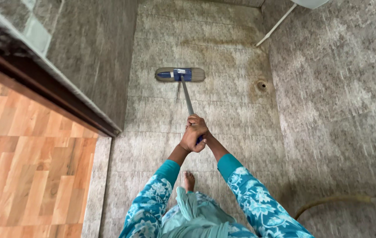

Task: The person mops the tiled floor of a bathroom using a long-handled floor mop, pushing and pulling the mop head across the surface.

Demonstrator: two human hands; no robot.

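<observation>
**A:** What are the fingers doing?

**B:** Both hands are wrapped tight round the top of a mop handle (187, 98). The left hand (191, 139) lies over the grip with fingers curled shut on it; the right hand (197, 123) clasps the same shaft just beyond, its fingers folded round the pole. The two hands touch, one stacked against the other.

**A:** And which way does the mop run?

**B:** Its long axis goes from the near hands away to the far floor, leaning slightly left. At the far end sits the flat mop head (180, 74), a wide grey pad with a blue centre bracket, lying crosswise to the handle and flat on the floor.

**A:** What surrounds it?

**B:** A grey mottled tiled floor (223, 114), damp-looking and stained toward the far end. A small round floor drain (261, 85) lies to the right of the mop head, well apart from it. Walls of similar grey tile rise left and right. On the near left, a dark door threshold (42, 88) separates the tile from wood-pattern flooring (24, 167). A bare foot (189, 180) stands near, below the hands, between teal floral sleeves (250, 198). A hose (329, 201) curves along the near right.
</observation>
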